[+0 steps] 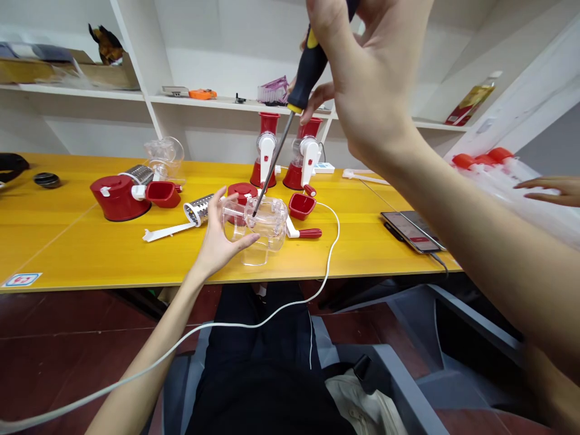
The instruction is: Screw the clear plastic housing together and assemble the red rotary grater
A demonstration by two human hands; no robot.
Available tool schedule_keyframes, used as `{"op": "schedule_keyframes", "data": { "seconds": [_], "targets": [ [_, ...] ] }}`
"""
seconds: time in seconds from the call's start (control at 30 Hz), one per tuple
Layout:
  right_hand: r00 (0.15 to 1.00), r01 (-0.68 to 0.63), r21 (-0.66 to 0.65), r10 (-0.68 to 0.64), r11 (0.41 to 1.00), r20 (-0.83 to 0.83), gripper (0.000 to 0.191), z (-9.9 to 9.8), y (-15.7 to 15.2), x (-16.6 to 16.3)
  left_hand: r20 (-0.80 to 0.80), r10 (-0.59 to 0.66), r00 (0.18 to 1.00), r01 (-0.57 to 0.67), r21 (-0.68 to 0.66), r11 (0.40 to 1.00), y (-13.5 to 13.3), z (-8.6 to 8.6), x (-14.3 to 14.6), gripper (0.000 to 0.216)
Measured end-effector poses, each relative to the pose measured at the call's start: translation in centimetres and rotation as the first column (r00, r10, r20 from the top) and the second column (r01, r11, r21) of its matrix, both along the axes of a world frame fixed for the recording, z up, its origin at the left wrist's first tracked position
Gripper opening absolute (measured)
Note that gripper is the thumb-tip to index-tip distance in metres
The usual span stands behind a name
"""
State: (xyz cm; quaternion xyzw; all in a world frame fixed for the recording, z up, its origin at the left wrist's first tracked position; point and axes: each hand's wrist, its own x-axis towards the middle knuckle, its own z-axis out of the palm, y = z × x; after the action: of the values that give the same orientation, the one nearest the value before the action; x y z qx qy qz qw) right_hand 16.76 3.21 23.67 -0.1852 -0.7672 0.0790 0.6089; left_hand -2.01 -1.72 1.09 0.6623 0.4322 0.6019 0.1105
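Note:
My left hand grips a clear plastic grater housing lying on its side near the front edge of the yellow table. My right hand, raised high, is closed round the black and yellow handle of a screwdriver. Its shaft slants down to the left and its tip sits inside the clear housing. A red and white crank handle sticks out on the housing's right side.
On the table lie a metal drum blade, a white part, red bowls, a red cup, two assembled red graters, a phone and a white cable. Another person's hand rests at the right.

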Motion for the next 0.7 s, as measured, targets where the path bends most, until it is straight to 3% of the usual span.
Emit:
{"op": "schedule_keyframes", "data": {
  "seconds": [0.07,0.13,0.23,0.33,0.53,0.7],
  "targets": [
    [0.995,-0.056,0.083,0.063,0.995,-0.081,0.012,-0.1,0.3,-0.1,0.118,-0.148,0.982,0.161,-0.110,0.981,0.7,-0.9,-0.3,0.098],
    [0.993,-0.091,0.078,0.096,0.993,-0.069,0.017,-0.2,0.6,0.0,0.206,-0.243,0.948,0.280,-0.180,0.943,1.2,-1.6,-0.4,0.087],
    [0.989,-0.108,0.052,0.112,0.993,-0.095,0.018,-0.7,1.2,0.3,0.270,-0.304,0.914,0.365,-0.216,0.906,1.4,-2.0,-0.3,0.073],
    [0.973,-0.176,0.013,0.176,0.984,-0.151,0.021,-1.3,2.3,0.9,0.298,-0.283,0.912,0.349,-0.198,0.916,1.2,-1.8,-0.2,0.070],
    [0.952,-0.210,-0.087,0.184,0.974,-0.244,0.021,-1.9,4.3,2.2,0.288,-0.118,0.950,0.154,-0.103,0.983,0.9,-1.2,-0.1,0.080],
    [0.957,-0.182,-0.133,0.144,0.974,-0.253,0.019,-2.0,4.3,2.3,0.302,-0.110,0.947,0.151,-0.116,0.982,1.2,-1.5,0.2,0.079]
  ]
}}
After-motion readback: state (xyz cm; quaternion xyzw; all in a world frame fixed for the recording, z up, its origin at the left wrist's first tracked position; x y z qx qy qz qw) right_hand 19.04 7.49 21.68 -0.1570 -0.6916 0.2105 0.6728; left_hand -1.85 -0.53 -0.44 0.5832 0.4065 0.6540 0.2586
